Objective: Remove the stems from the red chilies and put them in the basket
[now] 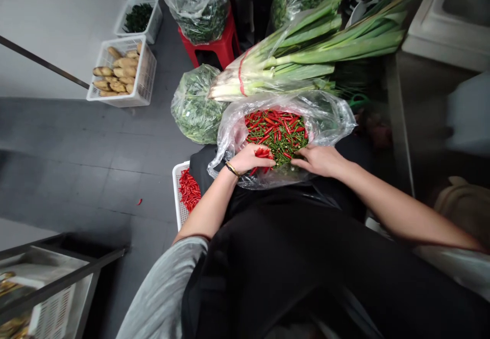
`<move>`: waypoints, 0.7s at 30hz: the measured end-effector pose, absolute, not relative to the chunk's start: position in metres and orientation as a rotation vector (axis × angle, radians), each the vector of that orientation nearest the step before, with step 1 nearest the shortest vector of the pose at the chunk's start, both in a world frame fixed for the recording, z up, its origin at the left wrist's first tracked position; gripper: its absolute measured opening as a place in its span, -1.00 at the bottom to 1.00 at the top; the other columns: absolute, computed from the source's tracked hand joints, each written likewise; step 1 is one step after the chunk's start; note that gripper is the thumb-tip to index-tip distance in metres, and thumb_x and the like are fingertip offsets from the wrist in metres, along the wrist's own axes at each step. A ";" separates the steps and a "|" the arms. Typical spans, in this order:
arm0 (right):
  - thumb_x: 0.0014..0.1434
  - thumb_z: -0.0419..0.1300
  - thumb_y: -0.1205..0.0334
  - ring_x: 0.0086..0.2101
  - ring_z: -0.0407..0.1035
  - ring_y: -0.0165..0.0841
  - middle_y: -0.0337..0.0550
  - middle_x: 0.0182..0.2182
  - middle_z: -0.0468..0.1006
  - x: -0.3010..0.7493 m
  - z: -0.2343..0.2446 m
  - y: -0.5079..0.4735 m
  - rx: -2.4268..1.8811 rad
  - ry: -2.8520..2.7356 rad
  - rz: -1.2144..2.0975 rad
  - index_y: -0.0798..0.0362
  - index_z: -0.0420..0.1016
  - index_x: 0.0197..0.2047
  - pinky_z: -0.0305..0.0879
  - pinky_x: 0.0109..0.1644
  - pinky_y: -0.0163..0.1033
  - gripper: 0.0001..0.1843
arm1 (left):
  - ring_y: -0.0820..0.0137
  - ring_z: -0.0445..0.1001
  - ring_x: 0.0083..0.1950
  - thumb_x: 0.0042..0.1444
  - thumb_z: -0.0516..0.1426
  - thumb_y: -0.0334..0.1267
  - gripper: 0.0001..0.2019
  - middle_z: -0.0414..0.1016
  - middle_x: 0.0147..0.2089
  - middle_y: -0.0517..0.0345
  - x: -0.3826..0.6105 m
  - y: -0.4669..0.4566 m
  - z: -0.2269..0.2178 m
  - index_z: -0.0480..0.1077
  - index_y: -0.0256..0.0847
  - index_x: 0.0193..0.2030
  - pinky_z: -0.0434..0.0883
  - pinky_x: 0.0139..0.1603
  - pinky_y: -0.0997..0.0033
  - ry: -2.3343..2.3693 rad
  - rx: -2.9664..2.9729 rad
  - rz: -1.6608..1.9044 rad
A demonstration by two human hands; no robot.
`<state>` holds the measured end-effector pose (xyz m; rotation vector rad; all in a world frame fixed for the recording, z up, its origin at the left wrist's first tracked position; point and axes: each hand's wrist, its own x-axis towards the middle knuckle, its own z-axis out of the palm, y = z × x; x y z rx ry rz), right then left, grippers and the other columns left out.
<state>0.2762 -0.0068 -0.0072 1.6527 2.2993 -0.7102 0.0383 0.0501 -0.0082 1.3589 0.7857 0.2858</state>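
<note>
A clear plastic bag (329, 117) full of small red chillies with green stems (277, 132) rests on my lap. My left hand (250, 159) is inside the bag's near left side, fingers curled round a bunch of red chillies (263, 153). My right hand (317, 159) reaches into the bag's near right side, fingers bent and pinched among the chillies; what they hold is hidden. A white basket (176, 191) with red chillies (189, 191) sits on the floor by my left knee.
A bundle of leeks (306, 48) lies behind the bag. Bags of greens sit on the floor (193, 106) and on a red stool (220, 45). White crates of potatoes (122, 71) and greens (138, 18) stand at left. One chilli (139, 202) lies on the grey floor.
</note>
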 end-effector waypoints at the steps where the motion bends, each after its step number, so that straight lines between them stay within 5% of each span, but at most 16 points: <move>1: 0.31 -0.07 -0.12 -0.22 0.47 -0.16 0.14 -0.17 0.58 0.275 -0.015 -0.001 1.719 2.176 -0.614 0.11 0.55 -0.15 0.24 -0.23 -0.20 -0.47 | 0.53 0.29 -0.48 -0.17 0.32 -0.14 -0.71 0.34 -0.54 0.27 0.039 0.049 -0.010 0.36 -0.30 -0.47 0.24 -0.37 0.47 0.768 1.223 0.336; 6: 0.23 0.07 0.06 -0.20 0.49 -0.14 0.12 -0.22 0.61 0.267 -0.035 0.019 1.692 1.994 -0.614 0.12 0.59 -0.23 0.23 -0.26 -0.21 -0.65 | 0.52 0.36 -0.48 -0.29 0.34 -0.26 -0.75 0.43 -0.52 0.18 0.054 0.040 -0.027 0.39 -0.33 -0.50 0.26 -0.39 0.48 0.866 0.874 0.418; 14: 0.31 -0.02 0.04 -0.31 0.45 -0.32 -0.08 -0.32 0.59 0.256 -0.012 -0.002 1.627 2.559 -0.866 0.04 0.51 -0.34 0.22 -0.23 -0.29 -0.62 | 0.57 0.33 -0.52 -0.36 0.39 -0.25 -0.68 0.45 -0.53 0.21 0.073 0.032 -0.036 0.45 -0.37 -0.45 0.22 -0.45 0.51 0.898 0.680 0.604; 21: 0.26 0.02 0.21 -0.20 0.46 -0.14 0.13 -0.08 0.53 0.286 -0.032 0.065 1.990 2.161 -0.328 0.11 0.45 0.03 0.25 -0.26 -0.19 -0.65 | 0.59 0.23 -0.68 -0.28 0.28 -0.24 -0.74 0.38 -0.61 0.25 0.058 0.041 -0.033 0.36 -0.28 -0.44 -0.04 -0.70 0.56 0.924 0.542 0.612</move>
